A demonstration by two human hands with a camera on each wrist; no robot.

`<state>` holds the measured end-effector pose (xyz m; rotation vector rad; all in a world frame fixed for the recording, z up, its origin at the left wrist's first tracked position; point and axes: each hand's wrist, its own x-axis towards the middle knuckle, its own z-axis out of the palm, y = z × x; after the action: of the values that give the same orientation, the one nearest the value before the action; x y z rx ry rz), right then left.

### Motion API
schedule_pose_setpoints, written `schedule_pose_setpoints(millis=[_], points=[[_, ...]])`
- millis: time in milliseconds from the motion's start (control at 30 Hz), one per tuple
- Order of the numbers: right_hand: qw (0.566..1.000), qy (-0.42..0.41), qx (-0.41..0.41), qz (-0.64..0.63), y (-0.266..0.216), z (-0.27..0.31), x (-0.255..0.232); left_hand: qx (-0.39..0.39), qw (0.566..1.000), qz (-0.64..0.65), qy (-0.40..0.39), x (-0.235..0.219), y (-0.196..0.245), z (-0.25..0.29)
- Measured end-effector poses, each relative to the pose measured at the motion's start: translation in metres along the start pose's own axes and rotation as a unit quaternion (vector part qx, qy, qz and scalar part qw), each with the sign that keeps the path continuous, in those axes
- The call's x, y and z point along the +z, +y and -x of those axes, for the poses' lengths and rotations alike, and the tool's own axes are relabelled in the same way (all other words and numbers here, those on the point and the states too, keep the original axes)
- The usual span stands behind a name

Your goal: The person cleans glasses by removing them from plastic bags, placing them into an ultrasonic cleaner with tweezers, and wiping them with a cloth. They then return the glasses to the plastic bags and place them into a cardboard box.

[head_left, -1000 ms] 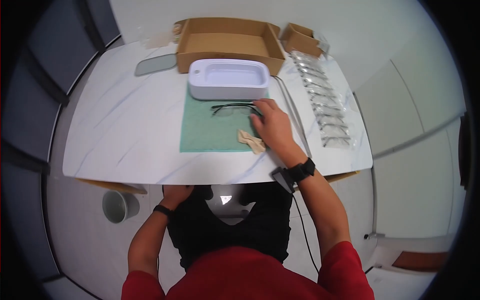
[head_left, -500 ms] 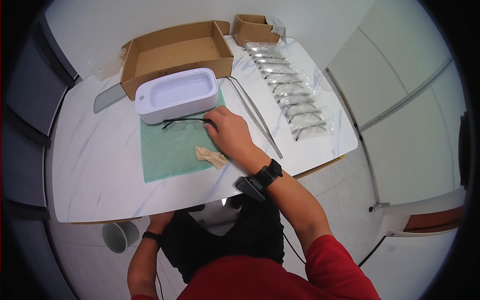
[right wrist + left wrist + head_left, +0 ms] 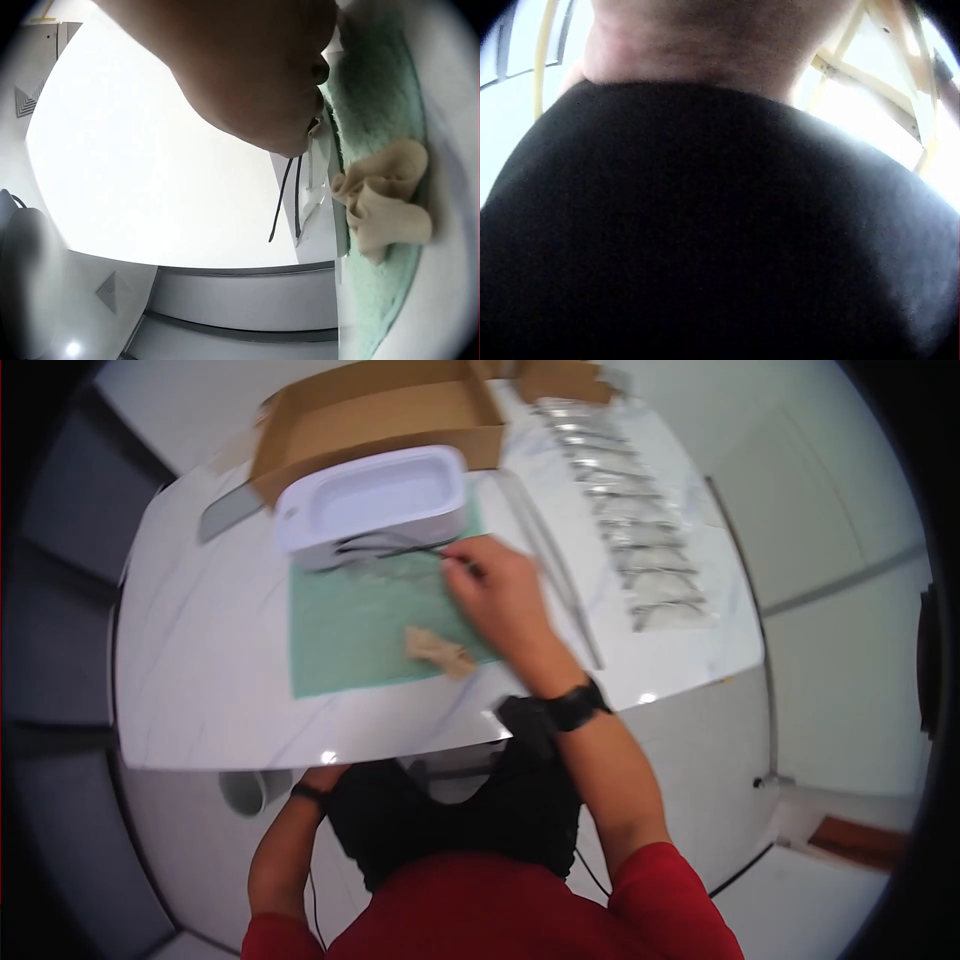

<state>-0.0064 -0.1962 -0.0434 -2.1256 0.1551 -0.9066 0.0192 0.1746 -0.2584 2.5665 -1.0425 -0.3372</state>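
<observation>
In the head view, my right hand pinches one end of dark-framed glasses, held over the green cloth against the front of the white basin. The right wrist view shows the two thin temples pointing away from the right hand. A crumpled beige cloth lies near the green cloth's front right part. My left hand is down on the lap by the table's front edge, its fingers hidden; the left wrist view has only skin and dark fabric.
Behind the basin stands an open cardboard box. Bagged glasses run in a row along the right side, with a grey strap left of them. A grey flat case lies at the left; a small box stands at the back.
The head view has swung, shifting the table within it. The glasses, lying on the green cloth earlier, are now lifted at the right hand's fingertips. The left hand stays on the lap.
</observation>
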Motion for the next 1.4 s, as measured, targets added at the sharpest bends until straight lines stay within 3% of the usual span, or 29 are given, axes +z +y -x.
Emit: schedule_pose_setpoints(millis=[100,300,433,833,1233,1400], points=[[0.998,-0.022,0.036,-0.038,-0.018,-0.004,-0.01,-0.002,0.999,0.029,0.013,0.001,0.009,-0.013],[0.996,0.048,0.027,-0.069,-0.015,-0.006,-0.008,-0.008,0.998,0.061,0.024,0.004,0.01,-0.016],[0.99,0.073,0.074,-0.091,-0.01,-0.005,-0.008,-0.009,0.997,0.074,0.027,0.006,0.008,-0.015],[0.999,-0.049,0.01,0.01,-0.016,-0.003,-0.003,0.0,0.993,0.112,0.042,0.016,0.003,-0.016],[0.997,-0.075,0.003,0.033,-0.018,-0.001,-0.003,-0.011,0.987,0.151,0.061,0.026,-0.008,0.001],[0.996,-0.078,0.037,0.023,-0.013,0.002,-0.002,-0.018,0.982,0.174,0.074,0.033,-0.013,0.01]])
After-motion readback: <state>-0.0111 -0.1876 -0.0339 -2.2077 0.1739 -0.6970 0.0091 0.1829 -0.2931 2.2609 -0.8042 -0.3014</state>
